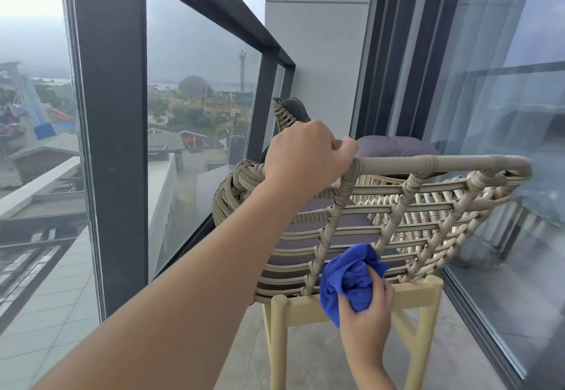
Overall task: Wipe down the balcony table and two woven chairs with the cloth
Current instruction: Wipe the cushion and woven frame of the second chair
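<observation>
A beige woven chair (428,215) with pale yellow legs stands in front of me, its back toward me. My left hand (302,157) grips the top rail of the backrest near its left corner. My right hand (368,307) holds a bunched blue cloth (348,276) and presses it against the lower weave of the backrest, just above the seat frame. A grey seat cushion shows through the weave. Beyond it, a second woven chair (282,113) with a dark grey cushion (394,146) is partly hidden. No table is in view.
A glass balustrade with a dark metal frame (113,114) runs along the left. Sliding glass doors (504,145) line the right, close to the chair. A white wall (318,53) closes the far end. Grey floor tiles (312,359) lie under the chair.
</observation>
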